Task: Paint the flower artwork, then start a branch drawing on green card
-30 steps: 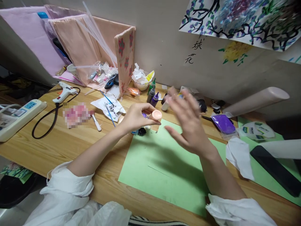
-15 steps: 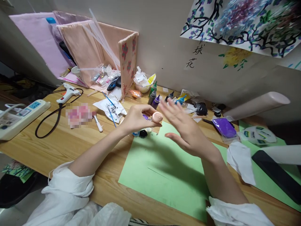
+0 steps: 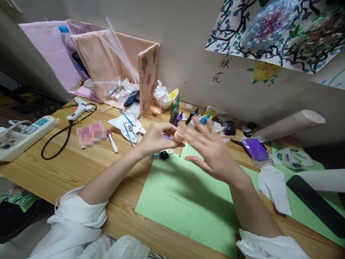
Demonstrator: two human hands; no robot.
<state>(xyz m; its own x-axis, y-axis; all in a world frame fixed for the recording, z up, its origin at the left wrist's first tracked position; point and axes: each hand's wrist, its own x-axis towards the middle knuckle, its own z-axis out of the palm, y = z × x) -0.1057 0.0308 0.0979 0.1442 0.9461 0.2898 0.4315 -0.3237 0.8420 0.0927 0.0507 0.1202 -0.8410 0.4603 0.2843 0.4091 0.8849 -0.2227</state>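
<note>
My left hand (image 3: 156, 137) is closed around a small pale-pink, round-ended object (image 3: 178, 136), held over the far edge of a green paper sheet (image 3: 167, 201). What kind of object it is cannot be told, as fingers hide most of it. My right hand (image 3: 215, 154) is held flat with its fingers stretched out, blurred at the tips. Its fingertips overlap the pink end in view; whether they touch it is unclear. Below my left hand sits a small pot of black paint (image 3: 164, 155).
Paint bottles (image 3: 177, 118) stand behind my hands. To the left lie a makeup brush (image 3: 112, 142), a hot glue gun (image 3: 79, 108) and a power strip (image 3: 35, 135). At right are a purple packet (image 3: 255, 149), crumpled white paper (image 3: 275, 189) and a dark bar (image 3: 318, 205).
My right hand has moved slightly left, so its fingers now cover part of the pale-pink end. My left hand keeps its hold. The camera view has tilted slightly.
</note>
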